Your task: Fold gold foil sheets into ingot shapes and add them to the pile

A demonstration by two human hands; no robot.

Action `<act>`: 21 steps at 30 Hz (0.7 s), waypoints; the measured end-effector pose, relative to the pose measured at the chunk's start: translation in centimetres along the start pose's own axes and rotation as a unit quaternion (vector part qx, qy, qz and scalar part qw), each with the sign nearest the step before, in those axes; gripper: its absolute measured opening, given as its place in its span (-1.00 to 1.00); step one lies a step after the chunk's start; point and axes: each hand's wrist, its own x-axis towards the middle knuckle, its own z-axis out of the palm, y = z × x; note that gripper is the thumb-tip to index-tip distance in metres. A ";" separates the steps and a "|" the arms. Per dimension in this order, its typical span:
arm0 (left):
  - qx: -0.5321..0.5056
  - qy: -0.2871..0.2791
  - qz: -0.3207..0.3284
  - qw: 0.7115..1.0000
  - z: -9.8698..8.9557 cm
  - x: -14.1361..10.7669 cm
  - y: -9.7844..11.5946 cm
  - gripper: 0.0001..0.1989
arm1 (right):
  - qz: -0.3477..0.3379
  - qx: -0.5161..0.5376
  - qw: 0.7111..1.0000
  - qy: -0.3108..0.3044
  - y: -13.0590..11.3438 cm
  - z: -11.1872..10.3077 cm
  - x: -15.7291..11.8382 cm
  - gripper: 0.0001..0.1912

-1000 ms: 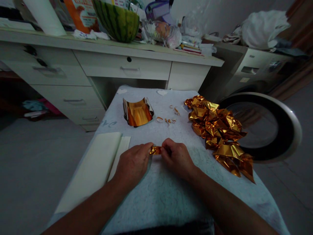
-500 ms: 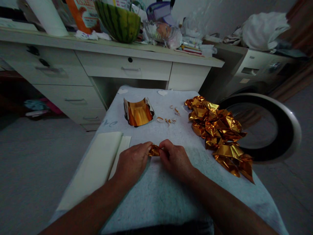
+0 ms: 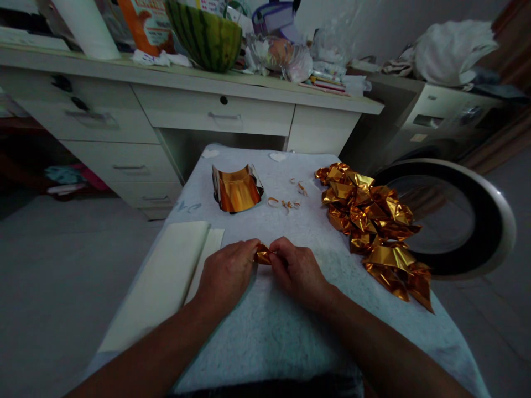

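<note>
Between my two hands is a small piece of shiny gold foil, pinched at both ends. My left hand has its fingers closed on the left end. The fingertips of my right hand grip the right end. Beyond my hands stands a curved stack of gold foil sheets. Several thin gold scraps lie to the right of the stack. A heap of folded gold foil pieces spreads along the table's right side.
Folded cream paper lies on the left of the cloth-covered table. Behind stands a white desk carrying a cut watermelon and clutter. At the right is a washing machine with its round door open.
The view has shifted very slightly. Both hands keep their hold on the foil piece, nearly still, and the foil between them looks slightly turned.
</note>
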 end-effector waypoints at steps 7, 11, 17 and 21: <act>-0.007 0.004 0.034 0.999 0.5 -0.2 -0.1 -0.72 | 0.052 -0.013 0.998 0.043 0.3 -0.2 0.1 -0.89; -0.003 0.001 0.014 1.000 0.4 -0.3 0.0 -0.72 | 0.075 -0.013 0.997 0.025 0.1 -0.3 0.3 -0.89; -0.109 0.004 -0.021 0.994 -0.3 0.0 0.5 -0.70 | 0.090 -0.009 0.996 -0.005 -0.2 -0.4 0.4 -0.87; -0.177 -0.007 -0.032 0.984 -0.5 0.2 0.6 -0.70 | 0.074 -0.002 0.997 0.000 -0.1 -0.5 0.3 -0.87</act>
